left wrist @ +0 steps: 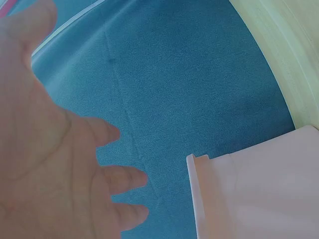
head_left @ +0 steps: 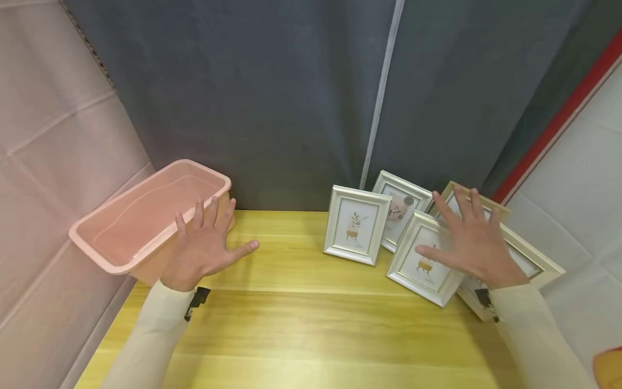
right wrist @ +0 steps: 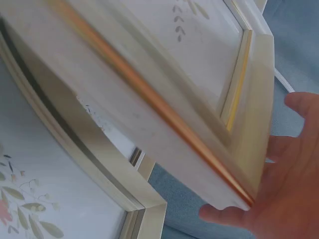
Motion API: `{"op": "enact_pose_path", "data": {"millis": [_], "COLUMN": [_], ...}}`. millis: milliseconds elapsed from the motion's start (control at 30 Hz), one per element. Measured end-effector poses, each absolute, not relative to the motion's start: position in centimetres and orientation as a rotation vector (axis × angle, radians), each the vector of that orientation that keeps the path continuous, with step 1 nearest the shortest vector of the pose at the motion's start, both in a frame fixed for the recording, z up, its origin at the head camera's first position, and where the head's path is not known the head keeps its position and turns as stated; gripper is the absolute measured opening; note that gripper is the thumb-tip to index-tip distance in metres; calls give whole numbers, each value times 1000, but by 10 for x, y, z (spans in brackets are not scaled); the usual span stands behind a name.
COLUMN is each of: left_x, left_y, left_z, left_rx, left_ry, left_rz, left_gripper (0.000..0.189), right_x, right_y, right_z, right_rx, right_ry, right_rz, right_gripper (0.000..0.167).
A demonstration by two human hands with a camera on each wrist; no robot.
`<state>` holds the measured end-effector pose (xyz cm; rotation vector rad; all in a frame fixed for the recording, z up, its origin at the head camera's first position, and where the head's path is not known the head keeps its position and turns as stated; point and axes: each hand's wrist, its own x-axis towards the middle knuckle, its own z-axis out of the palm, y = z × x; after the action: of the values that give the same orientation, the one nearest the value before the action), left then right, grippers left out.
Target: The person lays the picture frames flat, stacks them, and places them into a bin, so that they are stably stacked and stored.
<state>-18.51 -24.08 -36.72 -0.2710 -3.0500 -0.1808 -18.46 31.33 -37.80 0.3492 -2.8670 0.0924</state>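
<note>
My left hand [head_left: 204, 251], fingers spread, is beside the near long side of a pink plastic bin [head_left: 136, 216] at the left; in the left wrist view the palm [left wrist: 60, 159] holds nothing and the bin wall [left wrist: 269, 189] is apart from it. Over a cluster of picture frames at the right spreads my right hand [head_left: 478, 246], its fingers straight. It partly covers a white picture frame [head_left: 410, 273] with a plant print. In the right wrist view a frame corner [right wrist: 249, 99] overlaps the hand [right wrist: 279, 199]; I cannot tell whether they touch.
An upright white frame [head_left: 357, 224] stands left of the cluster, with another frame [head_left: 393, 213] behind it. Gold-edged frames [head_left: 544, 262] lean at the far right. A dark curtain [head_left: 243, 108] backs the wooden table [head_left: 291, 324]; pale walls flank it.
</note>
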Motion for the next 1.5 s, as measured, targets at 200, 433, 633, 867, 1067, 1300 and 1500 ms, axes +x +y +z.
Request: {"op": "enact_pose_path", "data": {"millis": [200, 433, 633, 867, 1067, 1300, 1500], "left_x": [-181, -177, -174, -172, -169, -165, -161], "left_y": [-241, -241, -243, -244, -243, -236, -230], "left_z": [-369, -370, -377, -389, -400, -410, -422], "left_rx": [-268, -275, -271, -308, -336, -367, -387], "left_ry": [-3034, -2993, -2974, -2950, -2920, -2891, -2861], "left_rz": [-196, -202, -184, -233, -371, -482, -514], "left_gripper": [122, 122, 122, 119, 114, 105, 93], "right_x": [-183, -179, -176, -169, -161, -159, -162], "right_y": [317, 322, 324, 334, 343, 348, 349], "right_z": [-380, -386, -391, -394, -399, -413, -420], "right_rx": [394, 406, 390, 406, 424, 517, 577], "right_ry": [-2809, -2801, -2812, -2757, -2716, -2581, -2480], "right_rz": [96, 173, 267, 491, 583, 619, 639], "right_gripper": [125, 121, 113, 101, 97, 89, 84]}}
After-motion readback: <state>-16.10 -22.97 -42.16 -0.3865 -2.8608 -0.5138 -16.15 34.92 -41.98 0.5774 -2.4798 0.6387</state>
